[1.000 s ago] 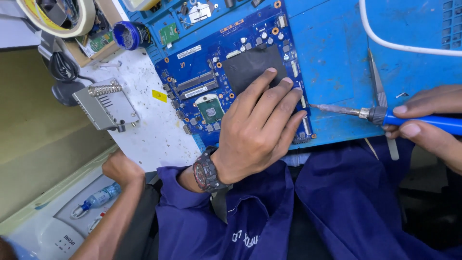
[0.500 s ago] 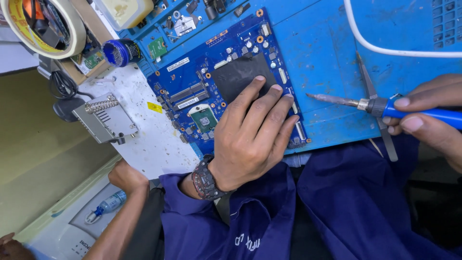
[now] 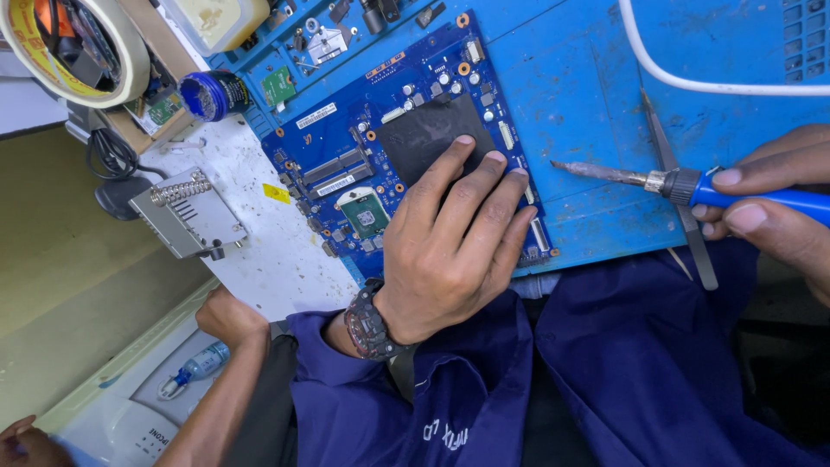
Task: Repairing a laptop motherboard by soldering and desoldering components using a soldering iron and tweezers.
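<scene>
My left hand (image 3: pixel 450 242), with a dark wristwatch, lies flat on a blue circuit board (image 3: pixel 346 147). Its fingertips rest on the board's black square pad (image 3: pixel 419 130). The board lies tilted on a blue work mat (image 3: pixel 571 78). My right hand (image 3: pixel 769 207) grips the blue handle of a soldering iron (image 3: pixel 674 183) at the right edge. The iron's metal tip points left and hovers over the mat just right of the board, apart from it. A green chip (image 3: pixel 367 216) shows beside my left thumb.
Metal tweezers (image 3: pixel 683 220) lie on the mat under the iron. A white cable (image 3: pixel 692 85) curves above. At the left are a tape roll (image 3: pixel 78 43), a small blue jar (image 3: pixel 212 93) and a grey metal housing (image 3: pixel 186 216). Another person's arm (image 3: pixel 229 346) reaches in at lower left near a small bottle (image 3: pixel 194 367).
My left hand stays pressed on the board and my right hand keeps the iron. The view has drifted slightly. The iron's tip sits a little higher, still right of the board.
</scene>
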